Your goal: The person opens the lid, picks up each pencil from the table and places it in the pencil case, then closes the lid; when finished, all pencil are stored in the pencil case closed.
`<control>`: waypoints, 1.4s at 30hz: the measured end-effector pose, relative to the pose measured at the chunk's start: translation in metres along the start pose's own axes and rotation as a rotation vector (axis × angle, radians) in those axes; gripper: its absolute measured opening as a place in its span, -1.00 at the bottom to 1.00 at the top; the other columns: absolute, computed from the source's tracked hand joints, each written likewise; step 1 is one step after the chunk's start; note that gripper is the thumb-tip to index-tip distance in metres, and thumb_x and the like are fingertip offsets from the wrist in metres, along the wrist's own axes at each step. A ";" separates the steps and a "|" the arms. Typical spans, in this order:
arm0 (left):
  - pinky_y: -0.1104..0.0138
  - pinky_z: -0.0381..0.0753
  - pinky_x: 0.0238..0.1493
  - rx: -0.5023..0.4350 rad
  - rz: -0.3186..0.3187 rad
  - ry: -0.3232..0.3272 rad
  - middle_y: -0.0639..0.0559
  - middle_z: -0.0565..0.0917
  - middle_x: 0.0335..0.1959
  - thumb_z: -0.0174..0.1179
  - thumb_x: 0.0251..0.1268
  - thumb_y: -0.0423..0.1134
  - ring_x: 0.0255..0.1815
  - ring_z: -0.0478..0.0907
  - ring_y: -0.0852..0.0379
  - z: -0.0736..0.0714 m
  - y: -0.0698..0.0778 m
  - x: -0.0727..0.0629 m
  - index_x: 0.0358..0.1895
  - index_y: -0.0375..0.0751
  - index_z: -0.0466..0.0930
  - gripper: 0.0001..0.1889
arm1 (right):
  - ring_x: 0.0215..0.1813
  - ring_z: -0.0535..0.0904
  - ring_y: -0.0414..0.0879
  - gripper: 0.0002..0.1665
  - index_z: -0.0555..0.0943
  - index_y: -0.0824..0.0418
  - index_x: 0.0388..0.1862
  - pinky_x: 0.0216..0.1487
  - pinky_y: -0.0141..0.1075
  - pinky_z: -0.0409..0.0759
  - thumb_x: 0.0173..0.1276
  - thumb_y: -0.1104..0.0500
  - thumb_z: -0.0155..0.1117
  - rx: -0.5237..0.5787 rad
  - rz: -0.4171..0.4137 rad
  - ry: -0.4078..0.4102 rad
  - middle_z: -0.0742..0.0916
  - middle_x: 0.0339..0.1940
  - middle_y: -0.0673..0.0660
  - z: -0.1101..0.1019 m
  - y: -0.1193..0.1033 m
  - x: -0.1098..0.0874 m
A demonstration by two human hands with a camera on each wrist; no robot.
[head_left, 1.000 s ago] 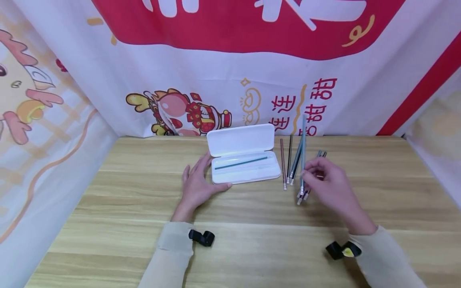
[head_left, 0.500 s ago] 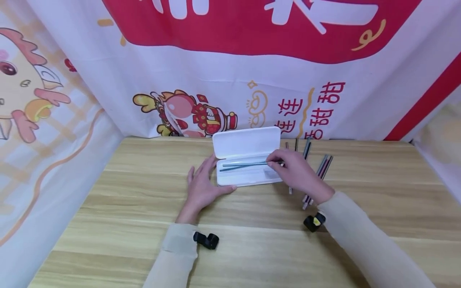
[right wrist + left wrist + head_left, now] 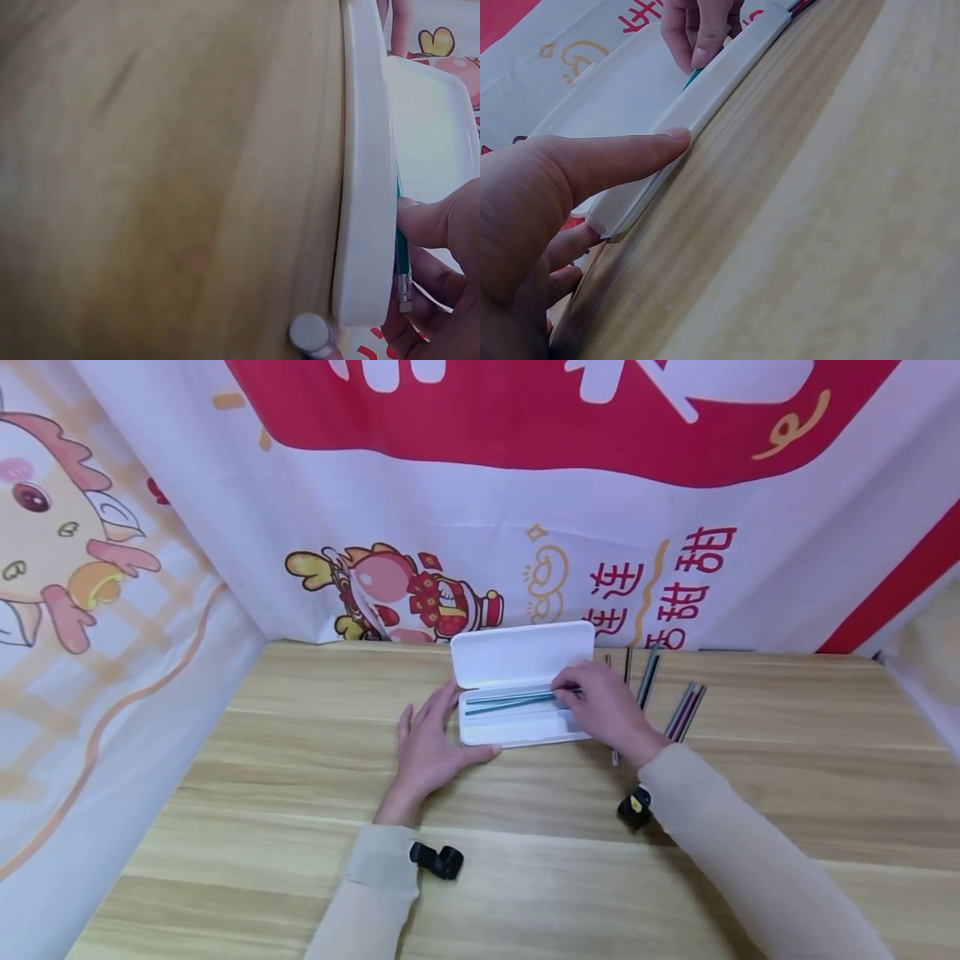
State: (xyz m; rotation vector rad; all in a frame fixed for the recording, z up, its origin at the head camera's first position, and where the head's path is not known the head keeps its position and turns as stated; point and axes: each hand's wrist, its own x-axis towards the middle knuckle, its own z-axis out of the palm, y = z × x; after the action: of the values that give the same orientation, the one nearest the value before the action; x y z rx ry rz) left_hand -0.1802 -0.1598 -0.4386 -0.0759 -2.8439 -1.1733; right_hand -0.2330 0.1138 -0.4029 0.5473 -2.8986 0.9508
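A white pencil case (image 3: 517, 731) stands with its lid (image 3: 517, 658) raised. My left hand (image 3: 431, 760) grips the case's left end, thumb along the front wall and fingers at the left side. Inside the case lies a green pencil (image 3: 498, 706). My right hand (image 3: 603, 702) pinches a second green pencil (image 3: 403, 259) near its eraser end, low over the case's right part. In the right wrist view, the metal ferrule and pale eraser show below the thumb. The right hand hides the case's right end in the head view.
Several dark pencils (image 3: 648, 677) lie just right of the case. Another small group of pencils (image 3: 686, 712) lies farther right, partly behind the right forearm. A printed cloth (image 3: 420, 493) hangs behind the wooden table (image 3: 525, 885).
My right hand has carried a green pencil from the pencils at the right leftward into the case. My left hand keeps its place on the case; the head view has shifted slightly.
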 end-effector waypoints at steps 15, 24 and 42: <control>-0.13 -0.45 0.81 0.003 0.030 -0.012 0.13 0.38 0.69 0.68 -0.05 0.24 0.79 0.12 -0.05 0.002 0.011 0.006 0.75 0.26 0.09 0.27 | -0.09 0.67 -0.09 -0.70 0.75 0.04 0.09 -0.18 -0.39 0.69 0.60 -0.10 0.35 0.274 0.292 0.131 0.81 -0.02 0.09 -0.051 0.036 -0.128; -0.18 -0.46 0.80 -0.009 0.004 0.001 0.07 0.40 0.69 0.69 -0.02 0.19 0.80 0.08 -0.08 -0.014 -0.001 0.002 0.76 0.23 0.07 0.27 | -0.27 0.74 -0.14 -0.53 0.63 0.29 0.25 -0.26 -0.26 0.81 0.58 0.00 0.39 0.537 0.598 0.012 0.82 -0.21 0.01 -0.057 0.074 -0.160; -0.19 -0.46 0.80 -0.026 0.011 -0.031 0.10 0.36 0.70 0.69 -0.02 0.20 0.80 0.08 -0.06 -0.001 0.002 0.001 0.75 0.32 0.06 0.26 | -0.49 0.74 -0.07 -0.57 0.59 0.35 0.12 -0.44 -0.24 0.78 0.53 0.02 0.33 0.283 0.641 -0.097 0.79 -0.35 0.14 -0.064 0.069 -0.133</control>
State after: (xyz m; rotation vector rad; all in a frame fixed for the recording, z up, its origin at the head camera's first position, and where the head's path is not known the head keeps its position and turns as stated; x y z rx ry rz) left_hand -0.1813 -0.1593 -0.4364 -0.1115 -2.8517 -1.2178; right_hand -0.1362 0.2453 -0.4098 -0.3826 -3.0925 1.4423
